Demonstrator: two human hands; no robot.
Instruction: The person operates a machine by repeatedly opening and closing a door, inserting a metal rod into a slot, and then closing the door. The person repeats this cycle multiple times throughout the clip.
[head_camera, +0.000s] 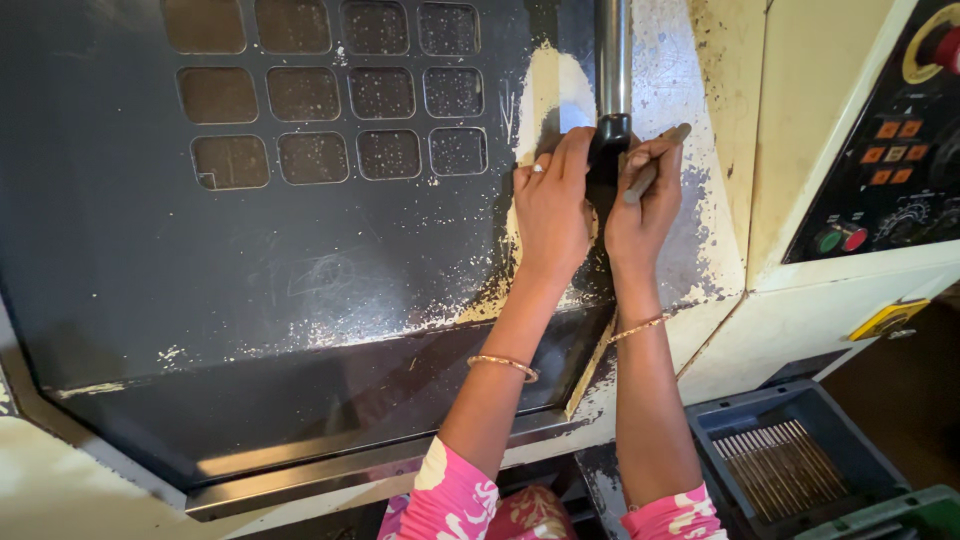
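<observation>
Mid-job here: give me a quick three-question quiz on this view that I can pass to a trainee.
1. True or false: both hands are at the bottom end of the door handle.
2. What does the right hand hold? A) a thin metal rod B) a rag C) a spanner
3. Where do more thin rods lie?

Key:
1. True; the left hand and the right hand flank the handle's black mount on the dark machine door.
2. A, the metal rod.
3. In the grey bin at lower right, below the control panel.
</observation>
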